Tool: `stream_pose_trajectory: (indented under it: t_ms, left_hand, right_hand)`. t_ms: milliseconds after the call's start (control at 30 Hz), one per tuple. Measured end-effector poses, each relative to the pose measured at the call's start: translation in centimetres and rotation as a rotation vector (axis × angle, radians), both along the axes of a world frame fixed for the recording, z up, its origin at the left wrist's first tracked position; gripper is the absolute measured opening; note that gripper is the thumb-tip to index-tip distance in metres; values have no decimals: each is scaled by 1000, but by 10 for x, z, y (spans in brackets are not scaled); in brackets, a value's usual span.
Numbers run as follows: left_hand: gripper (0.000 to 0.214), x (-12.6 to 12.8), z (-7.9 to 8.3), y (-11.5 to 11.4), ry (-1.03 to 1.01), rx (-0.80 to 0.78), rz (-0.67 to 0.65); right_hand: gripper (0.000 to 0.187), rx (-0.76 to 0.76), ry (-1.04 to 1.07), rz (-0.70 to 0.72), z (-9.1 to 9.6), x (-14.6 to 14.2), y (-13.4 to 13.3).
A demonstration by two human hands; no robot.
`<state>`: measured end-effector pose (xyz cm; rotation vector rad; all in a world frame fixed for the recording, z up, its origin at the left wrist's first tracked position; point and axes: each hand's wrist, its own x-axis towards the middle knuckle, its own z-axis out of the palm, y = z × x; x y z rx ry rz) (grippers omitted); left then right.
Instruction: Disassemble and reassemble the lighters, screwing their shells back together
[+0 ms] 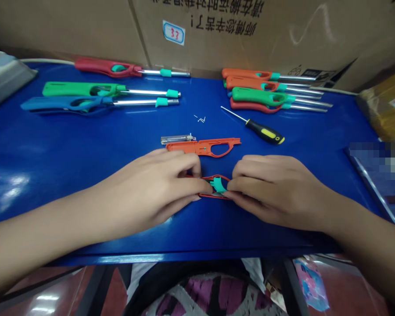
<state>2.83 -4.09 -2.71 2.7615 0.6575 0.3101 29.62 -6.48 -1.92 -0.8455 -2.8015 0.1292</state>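
Note:
My left hand [158,186] and my right hand [271,188] both pinch an orange lighter half-shell [213,188] with a teal trigger, lying flat on the blue table [69,166]. Fingers of both hands are closed on its ends and hide most of it. Just beyond lies a second orange half-shell [207,146] with a small metal tube [177,139] at its left end. A screwdriver [258,128] with a black and yellow handle rests behind my right hand. Tiny metal springs [200,118] lie near the middle.
Three long-nozzle lighters [95,92], red, green and blue, lie at the back left. Several more lighters [270,90] are stacked at the back right. Cardboard boxes [217,30] wall off the rear. A grey box [3,77] sits far left, a flat device [378,175] far right.

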Motion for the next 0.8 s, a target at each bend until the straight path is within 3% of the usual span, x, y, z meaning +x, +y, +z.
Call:
stream_pose_trajectory:
  t_ms: [267, 800]
  left_hand:
    - [21, 5, -3, -10, -41, -117, 59]
    - [19, 5, -4, -9, -94, -158, 65]
  right_hand:
    - [31, -23, -22, -3, -2, -3, -2]
    - [30, 51, -9, -6, 0, -7, -5]
